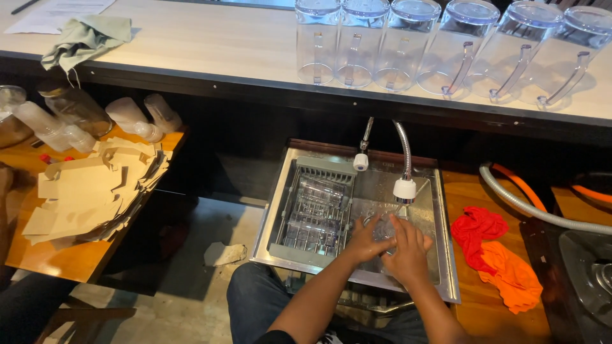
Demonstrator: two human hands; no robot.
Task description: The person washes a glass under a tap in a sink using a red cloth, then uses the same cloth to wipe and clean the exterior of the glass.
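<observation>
Both my hands are down in the steel sink (446,255), under the bent tap with a white head (405,188). My left hand (365,240) and my right hand (408,250) close together around a clear glass item (384,228) that is mostly hidden between them. Water seems to run from the tap onto it. A grey drying rack (319,210) holding clear glassware fills the sink's left half, just left of my left hand. A second, smaller spout (361,160) hangs above the rack.
Several clear pitchers (408,44) stand upside down on the pale counter above. Red and orange cloths (497,255) lie right of the sink, by grey and orange hoses (529,204). At left sit a stack of flat cardboard (89,197), plastic cups (134,118) and a green cloth (86,38).
</observation>
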